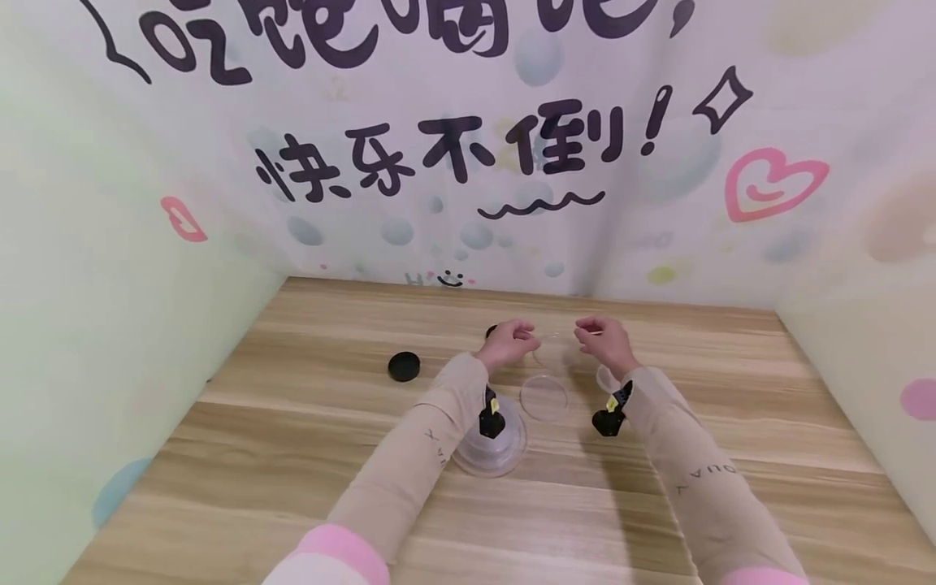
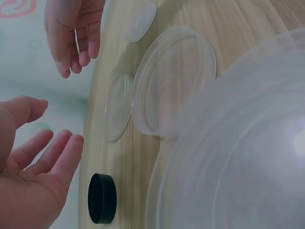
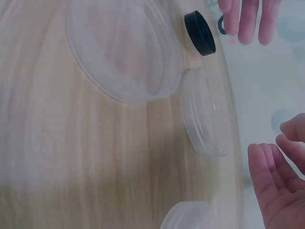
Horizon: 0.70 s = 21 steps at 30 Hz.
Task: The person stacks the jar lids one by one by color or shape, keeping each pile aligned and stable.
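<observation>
My left hand point(image 1: 509, 343) hovers over the far part of the table, its thumb and fingers apart and nothing visible between them in the left wrist view. Facing it, my right hand point(image 1: 605, 341) has loosely bent fingers and appears to hold nothing. Below and between both hands lies a clear round lid point(image 2: 118, 107). A larger clear round lid point(image 1: 543, 398) is nearer to me. Beside my right wrist rests a small translucent round piece point(image 1: 606, 379). Partly hidden behind my left hand is a black round cap point(image 2: 102, 198).
Under my left forearm sits a stack of large clear round lids point(image 1: 491, 463). Another black round cap point(image 1: 404, 366) lies to the left. A printed cloth backdrop point(image 1: 453, 236) rises behind the wooden table point(image 1: 329, 325), with pale walls at both sides.
</observation>
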{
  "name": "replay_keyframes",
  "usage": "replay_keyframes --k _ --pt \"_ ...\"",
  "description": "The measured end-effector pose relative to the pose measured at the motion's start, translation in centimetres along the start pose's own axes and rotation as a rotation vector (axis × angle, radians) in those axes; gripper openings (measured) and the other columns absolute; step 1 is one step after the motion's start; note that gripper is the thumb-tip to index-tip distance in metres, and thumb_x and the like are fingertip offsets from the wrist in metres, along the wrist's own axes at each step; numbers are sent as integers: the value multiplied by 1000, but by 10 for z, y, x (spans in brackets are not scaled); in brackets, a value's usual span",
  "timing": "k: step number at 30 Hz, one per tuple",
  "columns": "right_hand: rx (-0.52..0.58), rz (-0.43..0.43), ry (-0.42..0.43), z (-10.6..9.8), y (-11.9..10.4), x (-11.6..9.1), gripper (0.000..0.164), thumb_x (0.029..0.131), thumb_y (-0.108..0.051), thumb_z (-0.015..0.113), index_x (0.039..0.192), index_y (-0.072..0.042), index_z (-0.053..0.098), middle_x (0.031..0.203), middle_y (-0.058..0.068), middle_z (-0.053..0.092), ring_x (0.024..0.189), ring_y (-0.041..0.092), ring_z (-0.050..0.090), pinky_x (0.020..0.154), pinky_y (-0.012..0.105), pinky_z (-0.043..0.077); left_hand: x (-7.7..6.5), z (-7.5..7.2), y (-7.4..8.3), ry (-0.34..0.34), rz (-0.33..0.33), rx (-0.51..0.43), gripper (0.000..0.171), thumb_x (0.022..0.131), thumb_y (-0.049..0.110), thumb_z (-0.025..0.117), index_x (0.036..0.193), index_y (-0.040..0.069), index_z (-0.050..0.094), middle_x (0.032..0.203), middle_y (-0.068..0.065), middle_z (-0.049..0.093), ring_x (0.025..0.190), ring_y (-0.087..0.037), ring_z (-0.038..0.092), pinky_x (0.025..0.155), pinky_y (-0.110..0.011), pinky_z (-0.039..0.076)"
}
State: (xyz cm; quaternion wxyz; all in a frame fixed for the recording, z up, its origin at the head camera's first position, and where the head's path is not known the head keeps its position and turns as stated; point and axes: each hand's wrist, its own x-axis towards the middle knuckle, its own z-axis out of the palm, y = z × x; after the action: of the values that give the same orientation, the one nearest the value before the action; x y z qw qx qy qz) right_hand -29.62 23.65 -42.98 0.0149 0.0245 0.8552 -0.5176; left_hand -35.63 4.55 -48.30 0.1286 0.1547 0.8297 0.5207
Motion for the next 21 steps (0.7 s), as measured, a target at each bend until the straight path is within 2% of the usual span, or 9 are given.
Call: replay_keyframes --k 1,3,8,11,14,16,18,21 --pt "-11 -7 0 2 0 1 35 89 -13 50 116 9 49 107 23 51 97 35 52 74 31 50 2 2 -2 -7 -44 -27 43 77 31 67 115 13 56 101 1 61 93 -10 55 74 -24 47" --pt "-34 -25 6 6 -2 2 35 88 -11 50 116 10 49 107 25 52 96 35 53 74 32 50 8 8 -10 -3 -81 -41 49 76 32 67 119 12 53 108 -1 59 99 -12 54 78 -26 46" --pt "-124 -33 14 13 -5 1 33 87 -10 52 114 9 51 108 25 53 98 35 52 79 37 46 34 28 -52 50 -66 16 65 70 46 69 119 9 51 113 -2 56 103 -12 51 83 -24 42" --pt "-142 14 5 15 -6 -1 35 87 -10 51 116 9 49 112 25 51 103 34 48 85 39 43 44 38 -66 50 -101 36 64 73 43 67 123 7 49 118 -6 53 107 -16 49 86 -27 41" --pt "-100 76 -1 15 -3 1 36 87 -9 50 119 8 47 119 25 47 108 34 45 89 41 40 43 43 -65 42 -123 37 58 77 35 64 125 6 47 119 -9 52 107 -18 49 84 -28 42" --pt "-79 85 1 16 3 4 36 86 -10 51 119 7 48 120 24 47 110 34 45 90 41 40 39 44 -60 27 -133 21 56 79 33 62 125 6 46 119 -8 52 106 -17 49 84 -27 42" --pt "-51 59 0 16 11 8 34 85 -11 53 115 6 51 117 23 49 105 32 49 84 39 44 36 45 -56 25 -140 9 55 80 32 62 126 6 46 118 -9 53 105 -18 50 83 -27 43" --pt "-68 40 -20 19 16 10 33 85 -12 55 112 6 53 113 23 52 101 31 51 79 36 47 35 44 -61 32 -117 -6 58 78 33 64 125 4 45 113 -11 55 99 -18 54 77 -26 45"
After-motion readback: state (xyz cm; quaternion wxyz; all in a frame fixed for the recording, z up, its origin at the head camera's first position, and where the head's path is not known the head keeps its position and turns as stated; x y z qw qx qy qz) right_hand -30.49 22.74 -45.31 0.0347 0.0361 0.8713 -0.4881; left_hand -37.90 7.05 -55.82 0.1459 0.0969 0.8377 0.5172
